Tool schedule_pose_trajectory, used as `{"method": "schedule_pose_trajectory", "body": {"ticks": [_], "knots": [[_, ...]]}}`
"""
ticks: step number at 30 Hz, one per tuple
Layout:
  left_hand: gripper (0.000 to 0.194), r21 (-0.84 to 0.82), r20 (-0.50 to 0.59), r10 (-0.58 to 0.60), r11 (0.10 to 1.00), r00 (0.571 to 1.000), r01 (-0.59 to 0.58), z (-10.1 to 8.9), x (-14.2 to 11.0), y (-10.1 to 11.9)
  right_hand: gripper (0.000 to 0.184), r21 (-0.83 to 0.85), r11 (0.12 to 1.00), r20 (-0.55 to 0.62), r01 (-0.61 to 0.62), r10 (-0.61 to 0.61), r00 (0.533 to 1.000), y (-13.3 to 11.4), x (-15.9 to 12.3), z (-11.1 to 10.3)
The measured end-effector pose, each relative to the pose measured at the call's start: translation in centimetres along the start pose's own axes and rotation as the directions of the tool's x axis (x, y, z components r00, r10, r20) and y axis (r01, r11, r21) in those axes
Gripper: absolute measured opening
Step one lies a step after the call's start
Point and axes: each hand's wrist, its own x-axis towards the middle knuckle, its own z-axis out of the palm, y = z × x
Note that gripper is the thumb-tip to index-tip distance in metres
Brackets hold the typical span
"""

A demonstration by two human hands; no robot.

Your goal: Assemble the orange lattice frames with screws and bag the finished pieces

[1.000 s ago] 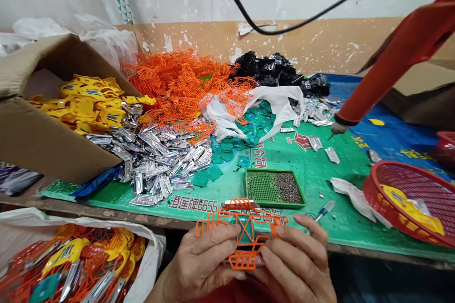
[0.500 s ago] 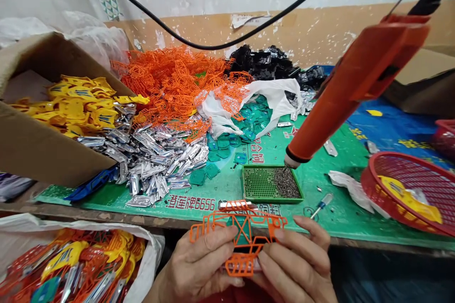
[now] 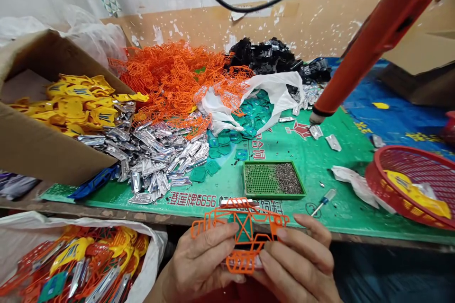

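Observation:
Near the table's front edge, my left hand and my right hand both grip an orange plastic lattice frame, shaped like a toy vehicle's cage. The left fingers close on its left side, the right fingers on its right side. Teal plastic shows through the bars, and a silvery piece sits along the frame's far edge. The undersides of the frame and some fingertips are hidden. Just beyond lies a green tray with small dark screws in its right part. An orange-red power screwdriver hangs tilted above the table.
Loose orange frames, silvery parts, teal pieces and black parts lie in piles. A cardboard box holds yellow parts. A white sack stands at lower left, a red basket at right, with a small screwdriver nearby.
The hanging power screwdriver has swung up and to the right, away from the screw tray. Both hands keep their hold on the orange frame, almost still.

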Motion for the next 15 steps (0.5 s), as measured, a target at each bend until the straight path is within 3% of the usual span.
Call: {"method": "schedule_pose_trajectory", "body": {"ticks": [5, 15], "knots": [[0.032, 0.043, -0.012, 0.022, 0.999, 1.000, -0.022, 0.04, 0.04, -0.25, 0.006, 0.064, 0.997, 0.000, -0.041, 0.041, 0.999, -0.20, 0.18, 0.26], [0.033, 0.096, -0.037, 0.061, 0.994, 0.997, -0.057, -0.04, 0.40, -0.01, 0.005, 0.086, 0.996, -0.032, -0.004, 0.006, 0.999, 0.17, -0.51, 0.63]]}}
